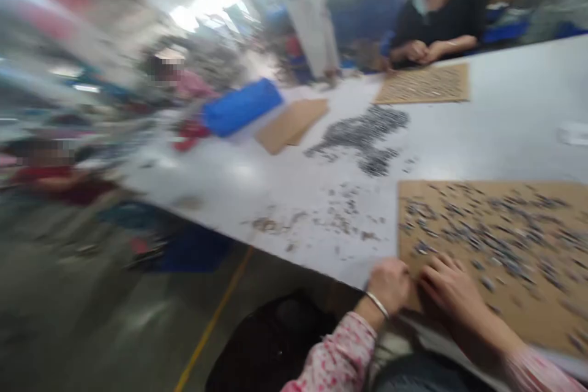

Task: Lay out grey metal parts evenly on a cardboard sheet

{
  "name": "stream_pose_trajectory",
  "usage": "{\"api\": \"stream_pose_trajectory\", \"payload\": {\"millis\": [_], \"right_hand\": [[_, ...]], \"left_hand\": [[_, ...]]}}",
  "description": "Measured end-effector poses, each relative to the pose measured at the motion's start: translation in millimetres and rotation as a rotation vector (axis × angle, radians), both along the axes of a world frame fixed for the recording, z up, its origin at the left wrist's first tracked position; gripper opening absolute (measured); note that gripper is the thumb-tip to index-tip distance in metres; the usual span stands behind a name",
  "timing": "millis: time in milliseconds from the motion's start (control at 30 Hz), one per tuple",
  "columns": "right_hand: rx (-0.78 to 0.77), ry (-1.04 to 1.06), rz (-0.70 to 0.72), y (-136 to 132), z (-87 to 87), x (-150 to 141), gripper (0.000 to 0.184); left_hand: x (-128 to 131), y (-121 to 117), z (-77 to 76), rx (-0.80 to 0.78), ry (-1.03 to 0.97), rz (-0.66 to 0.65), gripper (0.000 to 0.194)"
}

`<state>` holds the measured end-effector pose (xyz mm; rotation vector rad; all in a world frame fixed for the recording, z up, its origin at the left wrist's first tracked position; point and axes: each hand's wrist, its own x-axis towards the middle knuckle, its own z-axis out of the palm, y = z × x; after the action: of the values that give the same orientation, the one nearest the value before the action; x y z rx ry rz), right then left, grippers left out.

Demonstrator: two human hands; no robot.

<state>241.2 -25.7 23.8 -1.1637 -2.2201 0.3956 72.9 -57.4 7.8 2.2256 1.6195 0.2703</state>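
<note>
Looking down at cardboard board [542, 318] at 4 o'clock in view, flat on white table [509, 141], strewn w/ small dark pcs [500, 248], bunched esp. mid-board. Spotting L hand [389, 285] btwn 4 and 5, right by board's near-left corner, w/ pale bracelet [378, 304] on wrist, pink-patterned sleeve [340, 352] below; w/ fingers bent in at the edge, can't tell if clamped on it. Now R hand [452, 288] at 4, just beside, over the board, w/ fingers curled toward L hand near closest pcs; blurry, can't tell if pinching one. Up-table at 2, a dark heap [367, 128]; nearer, btwn 4 and 5, a looser scatter [346, 220] left of board. At 12, cardboard sheets [294, 122], overlapping, w/ blue bundle [243, 107] just beside, btwn 10 and 11. Past the heap at 2, second board [465, 82] w/ pcs on it, and behind it co-worker's hands [425, 52], close together, below black top [468, 12]. At 7, yellow floor line [215, 318]. Badly smeared toward 9.
</note>
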Motion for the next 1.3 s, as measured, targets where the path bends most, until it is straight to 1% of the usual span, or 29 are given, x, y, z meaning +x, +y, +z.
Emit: {"api": "stream_pose_trajectory", "payload": {"millis": [33,67,133,200,267,333,433,500,600,733,833,900,1000,1167,1300], "right_hand": [[-0.037,-0.095,-0.032,-17,11.2,5,0.022],[-0.078,-0.170,-0.042,-29,22.0,6,0.019],[-0.157,-0.247,-0.045,-38,38.5,4,0.017],[-0.192,-0.242,-0.094,-31,47.4,3,0.019],[-0.215,-0.206,-0.156,-19,51.5,5,0.019],[-0.238,-0.194,-0.190,-9,53.3,9,0.018],[-0.253,-0.247,-0.186,-2,55.9,9,0.017],[-0.243,-0.312,-0.166,-1,59.5,3,0.016],[-0.228,-0.411,-0.123,-2,66.5,-6,0.015],[-0.230,-0.459,-0.079,-5,71.3,-7,0.017],[-0.238,-0.459,-0.050,-7,69.7,-2,0.016],[-0.241,-0.455,-0.022,-8,68.0,-1,0.014],[-0.235,-0.444,0.008,-10,67.1,-2,0.012],[-0.179,-0.400,0.048,-17,66.5,-6,0.013],[-0.135,-0.352,0.062,-22,62.8,-9,0.016]], "left_hand": [[-9,-6,13.2,-0.032,-0.058,0.019,0.012],[-18,-10,22.7,-0.053,-0.111,0.040,0.013],[-34,-12,33.2,-0.076,-0.199,0.076,0.014],[-46,-11,39.2,-0.083,-0.266,0.085,0.016],[-51,-6,46.4,-0.062,-0.299,0.092,0.017],[-50,3,55.5,-0.029,-0.308,0.093,0.017],[-40,19,66.0,-0.003,-0.270,0.077,0.015],[-32,27,67.8,0.010,-0.198,0.072,0.012],[-27,31,64.5,0.046,-0.105,0.053,0.009],[-31,25,62.7,0.079,-0.100,-0.041,0.013],[-37,19,66.7,0.110,-0.101,-0.107,0.018],[-39,16,69.4,0.119,-0.116,-0.127,0.021],[-43,12,72.0,0.066,-0.176,-0.127,0.022],[-50,2,77.2,-0.016,-0.286,-0.043,0.020],[-48,-9,78.8,-0.014,-0.265,-0.076,0.018]]}}
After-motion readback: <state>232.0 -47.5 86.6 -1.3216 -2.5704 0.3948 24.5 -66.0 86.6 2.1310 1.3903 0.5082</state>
